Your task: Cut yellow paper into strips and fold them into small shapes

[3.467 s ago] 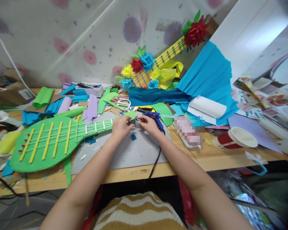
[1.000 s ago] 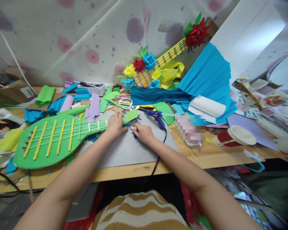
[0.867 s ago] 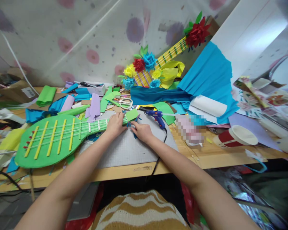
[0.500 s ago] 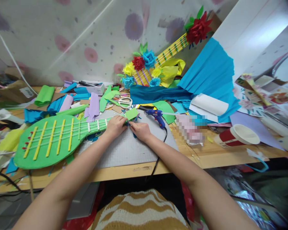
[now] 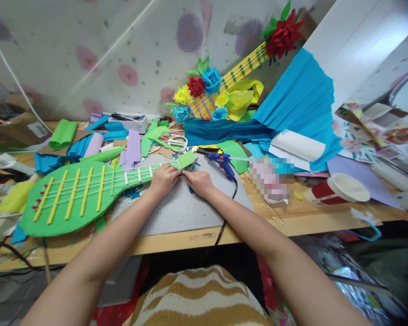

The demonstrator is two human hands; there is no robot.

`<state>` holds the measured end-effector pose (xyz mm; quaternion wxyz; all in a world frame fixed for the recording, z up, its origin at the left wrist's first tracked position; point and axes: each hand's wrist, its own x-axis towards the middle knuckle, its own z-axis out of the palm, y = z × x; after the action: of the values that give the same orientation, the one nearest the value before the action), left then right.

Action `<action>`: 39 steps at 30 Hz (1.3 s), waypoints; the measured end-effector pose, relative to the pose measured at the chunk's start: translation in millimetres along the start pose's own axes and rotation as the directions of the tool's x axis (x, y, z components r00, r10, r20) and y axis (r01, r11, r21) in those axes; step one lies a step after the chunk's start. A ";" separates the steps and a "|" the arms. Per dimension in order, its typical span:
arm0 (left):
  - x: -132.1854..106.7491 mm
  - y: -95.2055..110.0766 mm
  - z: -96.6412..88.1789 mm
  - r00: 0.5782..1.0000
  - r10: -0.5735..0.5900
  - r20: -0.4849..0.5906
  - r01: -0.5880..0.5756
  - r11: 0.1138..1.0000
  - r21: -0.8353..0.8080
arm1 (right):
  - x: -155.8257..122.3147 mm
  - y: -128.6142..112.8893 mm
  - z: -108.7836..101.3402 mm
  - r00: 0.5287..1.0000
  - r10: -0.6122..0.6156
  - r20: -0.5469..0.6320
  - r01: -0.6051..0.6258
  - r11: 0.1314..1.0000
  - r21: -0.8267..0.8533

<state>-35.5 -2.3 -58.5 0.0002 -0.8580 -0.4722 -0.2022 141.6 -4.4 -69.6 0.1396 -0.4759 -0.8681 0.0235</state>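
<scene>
A green foam guitar [image 5: 71, 194] with yellow frets and white strings lies flat on the grey cutting mat [image 5: 187, 210], its neck pointing right. My left hand [image 5: 165, 178] is closed on the end of the neck, just below the green headstock [image 5: 186, 159]. My right hand [image 5: 199, 182] pinches small blue pieces at the headstock's lower edge, touching my left hand. A blue glue gun [image 5: 221, 162] lies just beyond my right hand, its black cord running off the table edge.
White scissors [image 5: 176, 144], green, purple and blue paper scraps lie behind the mat. A yellow flower-decorated guitar [image 5: 221, 86] leans on the wall. Blue crepe paper [image 5: 292, 108], a white roll [image 5: 297, 147] and a tipped red cup [image 5: 336, 192] lie right.
My right hand moved off the glue gun side and came in under the headstock beside my left hand. The guitar shifted slightly right on the mat.
</scene>
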 end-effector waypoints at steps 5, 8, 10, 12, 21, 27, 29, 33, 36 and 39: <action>1.9 -0.5 0.4 1.000 0.021 0.015 -0.021 0.999 0.043 | 1.1 0.2 0.5 1.000 0.008 -0.003 -0.008 1.000 0.005; 3.2 -0.1 -0.3 1.000 0.006 0.018 -0.007 1.000 0.028 | 1.7 0.0 0.7 1.000 0.015 0.000 -0.015 1.000 -0.001; 3.8 0.3 -0.6 1.000 -0.004 0.016 0.004 1.000 0.021 | 2.1 -0.5 0.1 1.000 0.022 0.006 -0.022 1.000 -0.007; 4.3 1.2 -1.0 1.000 -0.011 0.015 0.010 1.000 0.016 | 2.1 -1.4 -0.7 1.000 0.027 0.008 -0.027 1.000 -0.009; -3.1 1.8 -28.0 0.998 -0.057 -0.009 0.057 0.997 0.050 | -10.6 11.5 -11.3 0.999 -0.041 0.018 0.042 0.997 -0.061; -3.1 -16.5 -52.1 0.951 -0.280 0.134 0.268 0.958 0.100 | -28.1 30.1 -22.7 0.996 -0.089 0.029 0.091 0.993 -0.073; 1.6 -19.1 -54.1 0.903 -0.337 0.267 0.310 0.941 0.140 | -31.6 30.8 -24.7 0.997 -0.069 0.037 0.071 0.996 -0.054; 12.3 -18.0 -56.7 0.826 -0.419 0.376 0.349 0.905 0.242 | -34.8 29.4 -25.5 0.997 -0.028 0.066 0.028 1.000 0.006; 21.3 -16.8 -64.7 0.814 -0.482 0.322 0.413 0.872 0.262 | -35.6 25.6 -26.9 0.999 0.011 0.047 -0.016 0.995 0.099; 35.9 -17.3 -80.0 0.790 -0.547 0.275 0.508 0.837 0.204 | -32.0 14.0 -31.5 0.997 0.083 0.004 -0.081 0.961 0.266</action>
<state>-60.3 21.1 24.1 -0.0824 -0.7112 -0.6978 -0.0227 177.7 -26.4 -48.8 0.2043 -0.4885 -0.8361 0.1435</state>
